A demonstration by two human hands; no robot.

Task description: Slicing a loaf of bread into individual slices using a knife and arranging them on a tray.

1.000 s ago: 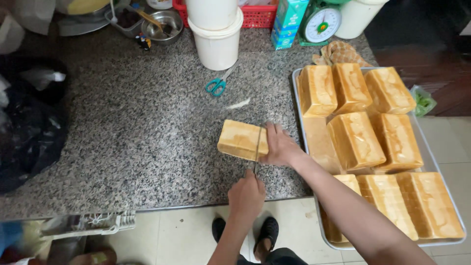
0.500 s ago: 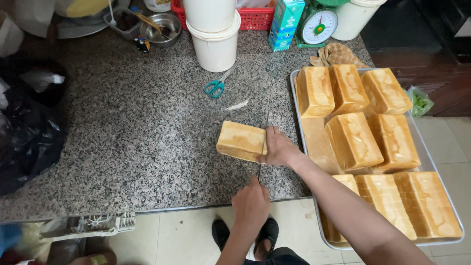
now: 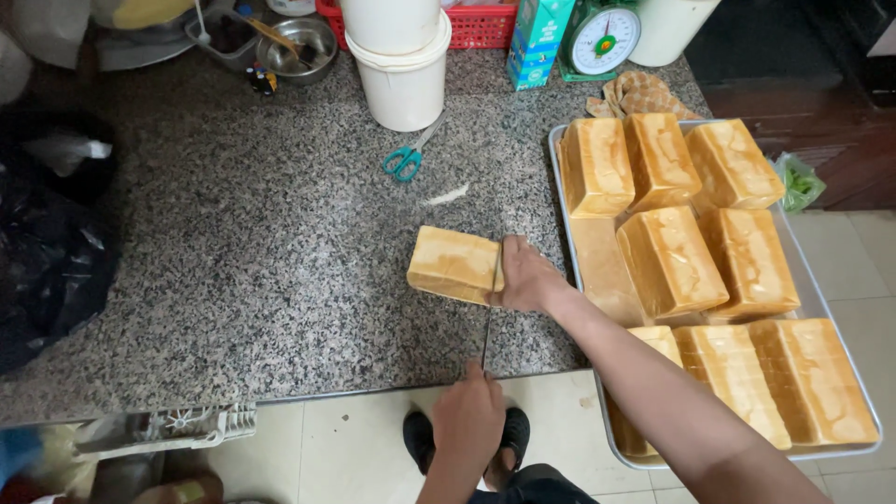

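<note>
A golden rectangular bread loaf (image 3: pixel 455 264) lies on the speckled granite counter (image 3: pixel 261 252). My right hand (image 3: pixel 525 276) presses on the loaf's right end and holds it still. My left hand (image 3: pixel 469 422) hangs past the counter's front edge, closed on the handle of a long thin knife (image 3: pixel 487 329). The blade runs from that hand up into the loaf, just left of my right fingers.
A metal tray (image 3: pixel 571 201) at the right holds several whole loaves (image 3: pixel 669 259). Green-handled scissors (image 3: pixel 407 160), stacked white buckets (image 3: pixel 401 65), a green kitchen scale (image 3: pixel 604 37), a carton (image 3: pixel 536 42) and a red basket stand at the back. A black bag (image 3: pixel 47 252) lies at the left.
My left hand has drawn back toward my body, pulling the knife through the loaf. My right hand and the loaf have stayed put.
</note>
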